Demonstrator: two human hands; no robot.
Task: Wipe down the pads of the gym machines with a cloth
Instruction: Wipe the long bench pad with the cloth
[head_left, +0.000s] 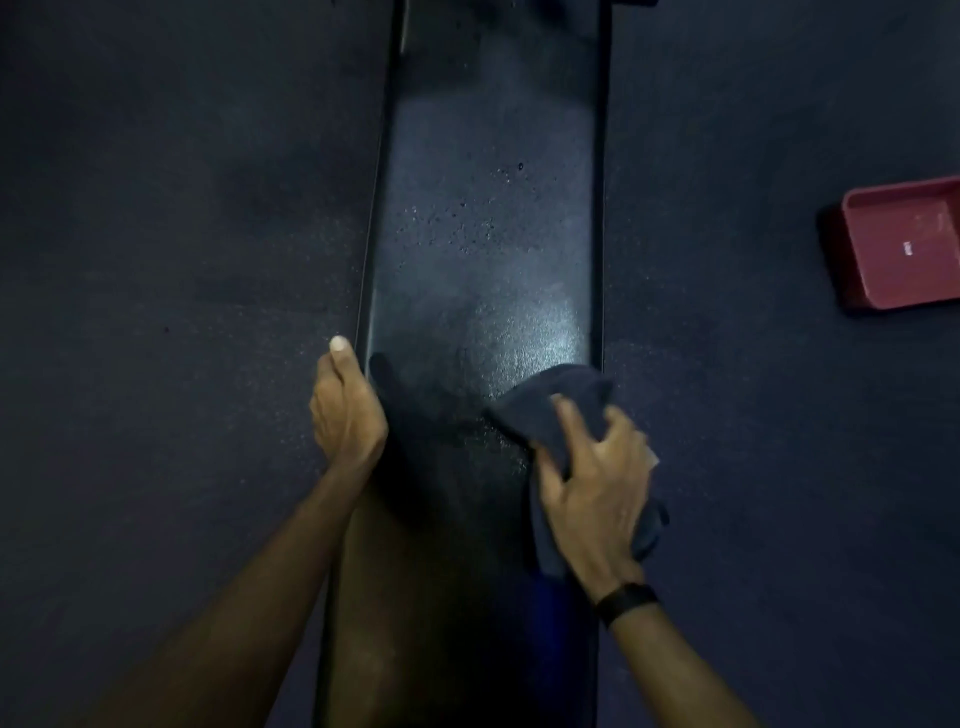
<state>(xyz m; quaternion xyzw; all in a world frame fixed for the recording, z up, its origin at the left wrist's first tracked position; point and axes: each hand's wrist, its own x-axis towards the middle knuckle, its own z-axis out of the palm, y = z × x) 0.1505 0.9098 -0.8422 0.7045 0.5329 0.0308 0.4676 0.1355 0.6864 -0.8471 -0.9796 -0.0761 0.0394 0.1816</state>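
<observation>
The bench pad (483, 249) is a long black upholstered surface running from the near edge of the view away to the top, seen from directly above. Its middle section carries scattered droplets and a glossy wet patch toward the right side. The cloth (550, 410), dark blue and bunched, lies on the pad's right half near the right long edge, with part of it overhanging that edge and another fold hanging down beyond the wrist side of the hand.

The right hand (597, 483) rests on top of the cloth. Its fingers are spread and bent over the fabric, gathering it against the pad; the fingertips point toward the far end, and cloth protrudes ahead of them. A black wristband (626, 603) sits on the right wrist.

The left hand (345, 410) grips the left long edge of the pad. The thumb lies along the outer side, pointing away, and the remaining fingers curl over onto the top surface, where they are largely in shadow.

Both long edges of the pad are straight and uninterrupted. The pad surface ahead of the cloth is unobstructed up to the far end, where detail is lost in darkness. Dark speckled rubber floor (182, 234) lies on either side. A red plastic tray (904, 244) sits on the floor well apart to the right, partly cut off by the frame edge.
</observation>
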